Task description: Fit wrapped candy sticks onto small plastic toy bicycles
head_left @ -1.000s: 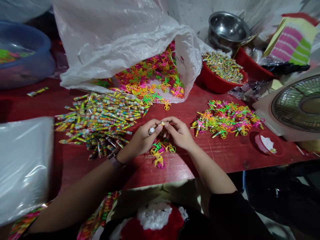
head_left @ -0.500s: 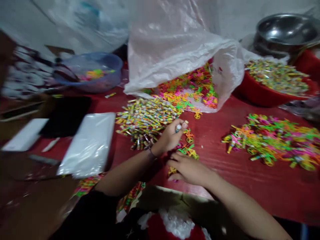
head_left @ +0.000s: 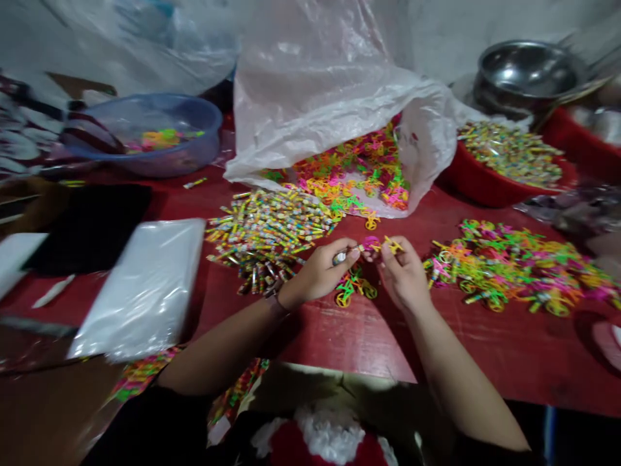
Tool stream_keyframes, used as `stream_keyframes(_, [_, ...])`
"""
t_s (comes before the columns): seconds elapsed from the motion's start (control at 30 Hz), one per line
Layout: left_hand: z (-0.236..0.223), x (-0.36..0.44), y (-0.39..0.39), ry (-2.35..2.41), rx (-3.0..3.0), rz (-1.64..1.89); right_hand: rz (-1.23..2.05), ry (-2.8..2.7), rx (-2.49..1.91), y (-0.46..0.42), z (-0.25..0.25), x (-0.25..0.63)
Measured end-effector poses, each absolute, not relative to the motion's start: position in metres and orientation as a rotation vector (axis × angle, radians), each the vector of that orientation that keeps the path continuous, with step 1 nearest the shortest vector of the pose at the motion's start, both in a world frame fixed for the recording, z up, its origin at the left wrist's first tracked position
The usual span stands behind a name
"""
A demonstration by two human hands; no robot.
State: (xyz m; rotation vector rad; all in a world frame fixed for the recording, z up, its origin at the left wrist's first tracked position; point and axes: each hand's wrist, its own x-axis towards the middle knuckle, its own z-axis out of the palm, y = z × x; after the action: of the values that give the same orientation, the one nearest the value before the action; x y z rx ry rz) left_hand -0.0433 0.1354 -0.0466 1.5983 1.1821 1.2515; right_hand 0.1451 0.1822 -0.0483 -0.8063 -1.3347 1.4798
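My left hand (head_left: 320,272) is closed around a small wrapped candy tube (head_left: 339,258), whose end pokes out between thumb and fingers. My right hand (head_left: 405,275) pinches a yellow plastic toy bicycle (head_left: 394,244). A pink plastic piece (head_left: 371,243) lies between the fingertips of both hands, which nearly meet; which hand grips it I cannot tell. Below them, a few loose toy bicycles (head_left: 356,285) in green, orange and yellow rest on the red table (head_left: 310,336). Left of my left hand is a heap of similar wrapped tubes (head_left: 276,223).
Behind, a large clear plastic bag (head_left: 334,110) spills toy bicycles. A mixed pile (head_left: 514,265) lies to the right, before a red basin (head_left: 480,184) of wrapped tubes. At left are a blue basin (head_left: 194,152) and a stack of clear bags (head_left: 145,278).
My right hand has risen from the tabletop near my body and moved forward and right, now with a toy bicycle. My left hand keeps its tube. The view has shifted slightly right.
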Motion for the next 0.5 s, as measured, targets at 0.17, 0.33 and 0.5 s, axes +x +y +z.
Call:
stream_keyframes(0.17, [-0.05, -0.038, 0.132, 1.169, 1.638, 1.168, 1.538, -1.196, -0.848, 0.179, -0.049, 0.138])
stream_keyframes(0.33, [-0.052, -0.037, 0.131, 1.15, 1.658, 1.163, 1.762, -1.065, -0.866, 0.176, -0.041, 0.143])
stream_keyframes(0.5, [-0.05, -0.036, 0.128, 1.204, 1.728, 1.17, 1.851, -0.953, -0.808, 0.172, -0.042, 0.14])
